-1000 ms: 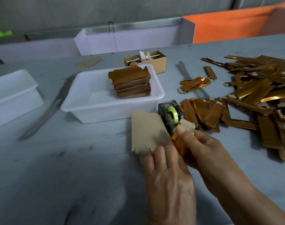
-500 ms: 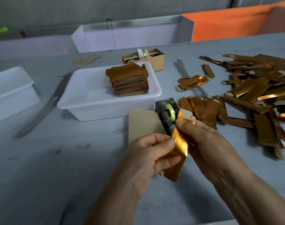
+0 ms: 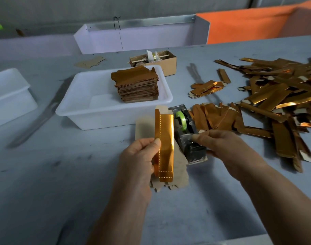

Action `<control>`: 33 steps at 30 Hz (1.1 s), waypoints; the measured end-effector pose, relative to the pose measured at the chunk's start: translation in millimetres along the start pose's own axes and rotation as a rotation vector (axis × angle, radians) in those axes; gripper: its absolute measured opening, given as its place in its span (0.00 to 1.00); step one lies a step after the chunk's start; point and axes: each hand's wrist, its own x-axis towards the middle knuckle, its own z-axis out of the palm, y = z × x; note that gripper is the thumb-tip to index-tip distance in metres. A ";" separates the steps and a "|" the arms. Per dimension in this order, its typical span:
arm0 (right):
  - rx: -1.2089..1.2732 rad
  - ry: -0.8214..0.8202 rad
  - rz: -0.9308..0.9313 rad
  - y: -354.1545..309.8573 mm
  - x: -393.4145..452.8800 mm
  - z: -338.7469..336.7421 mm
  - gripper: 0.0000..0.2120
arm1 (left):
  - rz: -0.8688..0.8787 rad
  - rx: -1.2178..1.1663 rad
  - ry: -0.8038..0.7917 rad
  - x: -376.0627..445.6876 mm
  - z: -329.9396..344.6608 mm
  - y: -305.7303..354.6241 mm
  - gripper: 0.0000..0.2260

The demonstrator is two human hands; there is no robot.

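My left hand (image 3: pixel 138 161) grips a folded gold foil carton (image 3: pixel 166 144) by its left edge and holds it upright above the table. A flat brown card blank (image 3: pixel 180 167) lies on the table under it. Just to the right stands a black tape dispenser (image 3: pixel 191 149) with a green tape roll (image 3: pixel 182 120). My right hand (image 3: pixel 223 147) curls over the dispenser's near end, forefinger on top at the cutter, thumb on its right side. Any tape between the fingers is too clear to see.
A white tub (image 3: pixel 115 112) behind the dispenser holds a stack of flat gold blanks (image 3: pixel 138 85). Several folded gold cartons (image 3: pixel 275 98) are heaped at the right. A small cardboard box (image 3: pixel 168 62) sits further back, and another white tub (image 3: pixel 9 92) at the left.
My left hand has turned the gold carton upright and holds it alone. My right hand has let go of it and moved right onto the tape dispenser.
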 end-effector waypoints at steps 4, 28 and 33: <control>0.003 0.031 -0.011 -0.3 2.7 5.0 0.09 | -0.029 -0.014 -0.009 4.1 0.6 -3.3 0.04; 0.114 0.071 -0.058 1.3 -8.5 6.7 0.08 | -0.142 -0.016 -0.217 5.5 23.9 -22.5 0.06; -0.232 0.305 -0.171 11.5 -16.3 14.0 0.07 | -0.114 -0.004 -0.205 7.8 23.9 -25.3 0.04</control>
